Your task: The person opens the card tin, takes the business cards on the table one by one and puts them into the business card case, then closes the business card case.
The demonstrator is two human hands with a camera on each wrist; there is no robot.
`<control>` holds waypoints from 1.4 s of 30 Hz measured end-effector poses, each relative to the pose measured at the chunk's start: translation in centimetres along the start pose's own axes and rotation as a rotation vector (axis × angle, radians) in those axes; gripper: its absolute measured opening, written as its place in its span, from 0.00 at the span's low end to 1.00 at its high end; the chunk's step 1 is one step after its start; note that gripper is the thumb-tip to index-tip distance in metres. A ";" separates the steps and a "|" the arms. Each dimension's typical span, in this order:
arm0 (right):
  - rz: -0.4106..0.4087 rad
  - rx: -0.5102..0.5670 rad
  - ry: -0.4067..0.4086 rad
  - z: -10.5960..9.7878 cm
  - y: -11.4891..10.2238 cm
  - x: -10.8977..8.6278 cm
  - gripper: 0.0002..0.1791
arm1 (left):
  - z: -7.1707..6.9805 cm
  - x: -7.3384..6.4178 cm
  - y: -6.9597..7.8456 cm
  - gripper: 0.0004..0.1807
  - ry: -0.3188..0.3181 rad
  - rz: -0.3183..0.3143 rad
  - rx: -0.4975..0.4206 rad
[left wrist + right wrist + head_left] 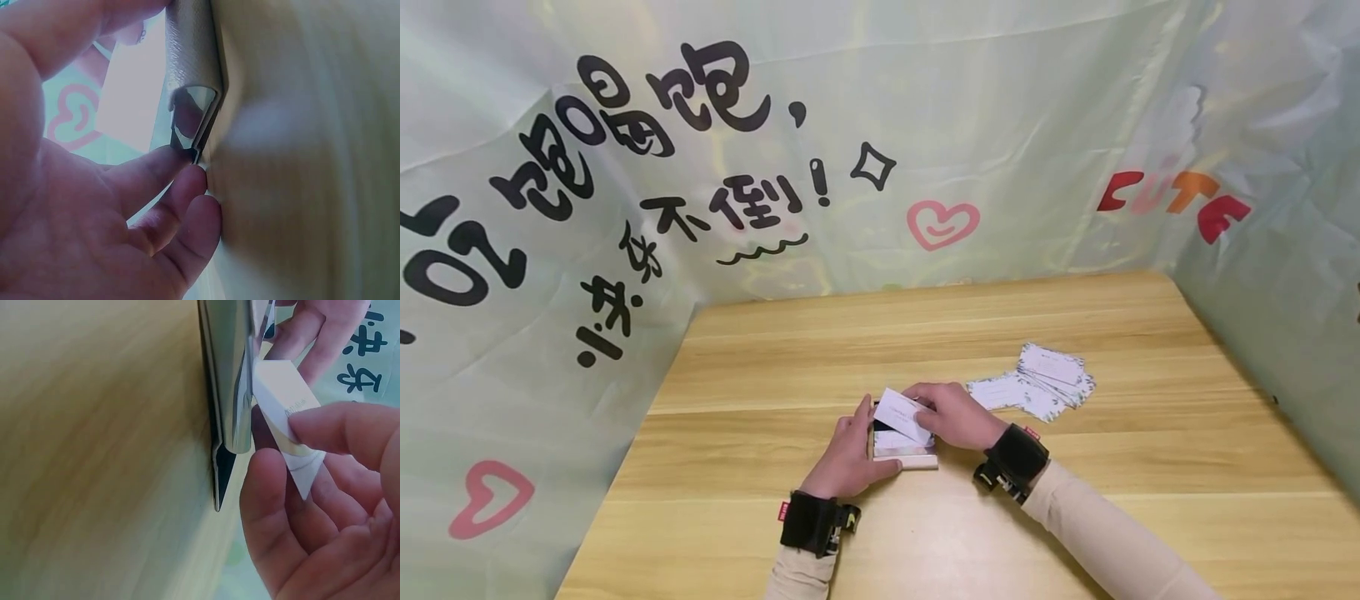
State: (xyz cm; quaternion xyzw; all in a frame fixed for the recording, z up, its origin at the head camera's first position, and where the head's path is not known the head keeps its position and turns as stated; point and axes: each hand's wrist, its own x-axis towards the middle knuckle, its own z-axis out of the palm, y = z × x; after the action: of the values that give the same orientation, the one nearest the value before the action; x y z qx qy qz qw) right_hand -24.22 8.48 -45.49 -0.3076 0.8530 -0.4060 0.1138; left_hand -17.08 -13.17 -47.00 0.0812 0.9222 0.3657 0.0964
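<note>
A small business card case [917,461] with a pale textured cover and a shiny metal edge lies open on the table, with cards inside it. My left hand [847,458] grips the case at its left side, thumb on the near edge and fingers along the far left. Between the thumb and fingers of my right hand [958,417] is a white printed card [895,410], pinched at its right end. That card is tilted over the open case. In the right wrist view the card [284,400] bends slightly beside the metal edge of the case.
To the right of the case, a loose pile of cards with leafy borders [1052,367] is spread on the wooden table [760,375]. Fabric walls with printed lettering and hearts [943,225] enclose the table at the back and sides.
</note>
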 end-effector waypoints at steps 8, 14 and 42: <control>-0.048 -0.044 -0.069 -0.1 0.0 -0.2 0.19 | 0.2 0.0 -0.1 0.60 -0.008 0.010 0.009; -0.125 -0.138 -0.122 -0.1 -0.3 0.2 0.23 | -0.1 0.0 0.0 0.59 -0.001 0.017 0.014; -0.046 -0.241 -0.199 0.1 -0.8 0.3 0.04 | 0.0 0.0 -0.2 0.58 -0.003 0.033 0.016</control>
State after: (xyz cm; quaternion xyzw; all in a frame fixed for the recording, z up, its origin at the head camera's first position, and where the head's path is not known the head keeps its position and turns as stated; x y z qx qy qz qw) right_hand -24.03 7.86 -44.95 -0.3773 0.8727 -0.2709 0.1505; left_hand -17.05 -13.29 -47.12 0.0977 0.9235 0.3596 0.0911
